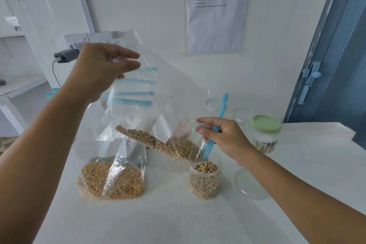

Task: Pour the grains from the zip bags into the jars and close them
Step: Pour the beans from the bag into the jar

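A clear zip bag (168, 93) with a blue zip strip is tilted over a small clear jar (205, 182). My left hand (99, 71) pinches the bag's bottom corner high up. My right hand (223, 136) pinches the bag's blue mouth just above the jar's rim. Pale round grains (168, 145) lie in the bag's low corner at the mouth, and the jar is nearly full of them. A second zip bag (111, 179) holding yellowish grains stands on the white table (178, 220) to the left.
A clear lid (250, 186) lies flat to the right of the jar. A jar with a green lid (265, 134) stands behind it, with other clear lids (241, 114) near the wall. More blue-zipped bags (134, 97) lie behind. A blue door (340, 55) is at the right.
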`<action>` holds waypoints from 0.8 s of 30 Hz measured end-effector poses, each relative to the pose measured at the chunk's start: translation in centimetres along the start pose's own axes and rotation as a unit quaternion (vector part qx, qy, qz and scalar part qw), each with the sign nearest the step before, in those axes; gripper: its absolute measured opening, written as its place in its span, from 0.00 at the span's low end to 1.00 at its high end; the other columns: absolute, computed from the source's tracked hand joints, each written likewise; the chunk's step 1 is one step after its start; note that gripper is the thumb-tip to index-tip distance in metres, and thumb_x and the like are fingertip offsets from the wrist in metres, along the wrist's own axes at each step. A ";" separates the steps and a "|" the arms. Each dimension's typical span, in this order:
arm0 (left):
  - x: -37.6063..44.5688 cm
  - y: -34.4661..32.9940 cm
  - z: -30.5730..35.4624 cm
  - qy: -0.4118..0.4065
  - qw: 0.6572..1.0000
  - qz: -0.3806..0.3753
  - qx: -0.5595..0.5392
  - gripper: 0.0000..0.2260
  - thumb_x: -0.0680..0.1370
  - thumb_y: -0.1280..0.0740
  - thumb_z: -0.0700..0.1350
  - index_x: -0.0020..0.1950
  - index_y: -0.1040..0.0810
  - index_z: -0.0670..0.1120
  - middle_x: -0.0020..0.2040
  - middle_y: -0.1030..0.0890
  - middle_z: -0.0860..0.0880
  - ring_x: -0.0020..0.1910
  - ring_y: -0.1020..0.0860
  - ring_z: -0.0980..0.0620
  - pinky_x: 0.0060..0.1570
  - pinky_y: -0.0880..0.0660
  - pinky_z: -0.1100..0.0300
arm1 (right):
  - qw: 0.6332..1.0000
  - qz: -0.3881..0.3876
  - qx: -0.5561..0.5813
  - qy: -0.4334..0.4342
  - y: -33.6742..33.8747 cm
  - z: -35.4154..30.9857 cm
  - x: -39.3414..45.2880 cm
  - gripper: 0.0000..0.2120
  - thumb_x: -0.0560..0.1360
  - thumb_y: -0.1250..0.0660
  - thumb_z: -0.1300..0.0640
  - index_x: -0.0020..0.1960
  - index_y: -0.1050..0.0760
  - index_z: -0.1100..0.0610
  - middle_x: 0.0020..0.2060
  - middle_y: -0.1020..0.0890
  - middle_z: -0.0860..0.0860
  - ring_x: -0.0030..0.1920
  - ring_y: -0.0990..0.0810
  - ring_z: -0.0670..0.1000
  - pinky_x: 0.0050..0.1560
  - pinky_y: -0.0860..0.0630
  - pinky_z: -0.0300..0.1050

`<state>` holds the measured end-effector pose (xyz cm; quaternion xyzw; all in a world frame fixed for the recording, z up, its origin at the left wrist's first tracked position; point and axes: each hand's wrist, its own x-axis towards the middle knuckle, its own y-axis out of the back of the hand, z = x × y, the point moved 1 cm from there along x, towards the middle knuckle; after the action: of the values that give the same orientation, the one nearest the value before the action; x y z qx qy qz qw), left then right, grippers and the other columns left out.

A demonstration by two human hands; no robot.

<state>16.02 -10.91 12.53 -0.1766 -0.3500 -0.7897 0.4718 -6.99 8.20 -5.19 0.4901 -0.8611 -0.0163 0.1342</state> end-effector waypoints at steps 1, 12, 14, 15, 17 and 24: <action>0.0 0.0 0.0 0.000 1.000 -0.001 0.000 0.09 0.75 0.22 0.44 0.51 0.15 0.56 0.52 0.15 0.54 0.33 0.20 0.62 0.37 0.23 0.71 | 1.000 -0.001 0.001 0.000 0.0 0.0 0.0 0.14 0.80 0.28 0.62 0.63 0.17 0.50 0.51 0.12 0.48 0.50 0.14 0.49 0.62 0.19 0.46; -0.1 0.0 -0.1 -0.001 1.000 -0.009 0.000 0.09 0.75 0.22 0.45 0.51 0.15 0.57 0.54 0.16 0.56 0.37 0.18 0.61 0.40 0.20 0.69 | 1.000 0.003 0.009 -0.002 0.0 0.4 0.0 0.14 0.79 0.28 0.63 0.62 0.17 0.51 0.51 0.12 0.49 0.53 0.14 0.51 0.62 0.18 0.47; 0.0 -0.1 -0.1 0.001 1.000 -0.012 -0.002 0.09 0.75 0.22 0.46 0.51 0.15 0.58 0.54 0.16 0.56 0.39 0.18 0.61 0.40 0.21 0.70 | 1.000 -0.001 0.005 -0.003 0.0 0.5 0.0 0.14 0.79 0.28 0.63 0.63 0.17 0.52 0.51 0.12 0.49 0.52 0.14 0.49 0.62 0.18 0.47; 0.0 -0.1 -0.1 0.002 1.000 -0.011 -0.004 0.09 0.75 0.22 0.46 0.51 0.15 0.58 0.54 0.16 0.57 0.40 0.17 0.62 0.40 0.21 0.70 | 1.000 -0.001 0.003 -0.002 0.0 0.5 -0.1 0.14 0.79 0.28 0.63 0.63 0.17 0.52 0.51 0.12 0.48 0.52 0.14 0.49 0.62 0.18 0.47; 0.0 -0.1 -0.1 0.002 1.000 -0.010 -0.005 0.08 0.75 0.22 0.46 0.51 0.15 0.57 0.53 0.16 0.56 0.40 0.18 0.62 0.40 0.21 0.69 | 1.000 -0.001 -0.001 -0.003 0.0 0.5 -0.1 0.14 0.80 0.28 0.62 0.63 0.17 0.51 0.51 0.12 0.48 0.53 0.14 0.49 0.62 0.18 0.47; 0.1 -0.2 -0.1 0.002 1.000 -0.015 -0.007 0.09 0.74 0.22 0.45 0.51 0.15 0.57 0.52 0.16 0.57 0.39 0.18 0.63 0.39 0.21 0.70 | 1.000 -0.001 0.000 -0.006 -0.1 0.7 0.0 0.14 0.80 0.28 0.62 0.63 0.17 0.51 0.51 0.12 0.48 0.54 0.14 0.49 0.63 0.19 0.48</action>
<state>15.83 -10.99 12.42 -0.1731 -0.3466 -0.7995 0.4591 -7.11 8.09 -5.83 0.4910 -0.8613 -0.0198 0.1292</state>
